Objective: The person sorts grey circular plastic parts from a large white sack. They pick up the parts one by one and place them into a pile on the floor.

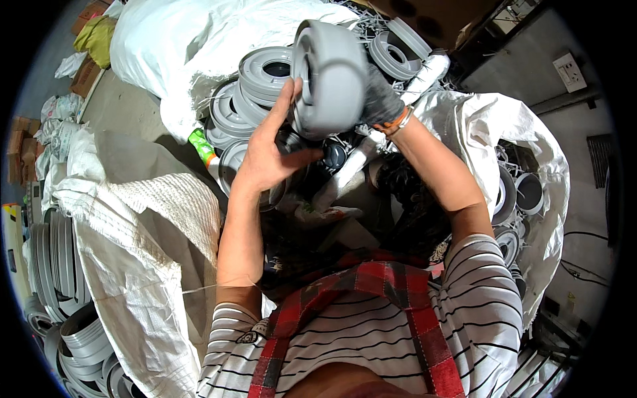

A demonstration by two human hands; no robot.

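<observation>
Left hand (pixel 265 156) lay open against the wheel (pixel 340 83); right hand (pixel 382 99) gripped its right side. Rings (pixel 252 69) sat left of the wheel, so a firm, steady hold seemed best.

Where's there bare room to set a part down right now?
Bare floor shows at upper left, bordered by the bulging white sack on its right and the open white sack below. It's crowded ahead: a grey wheel between the left hand and gloved right hand, with grey rims piled nearby. The sack at right holds grey parts too.
</observation>
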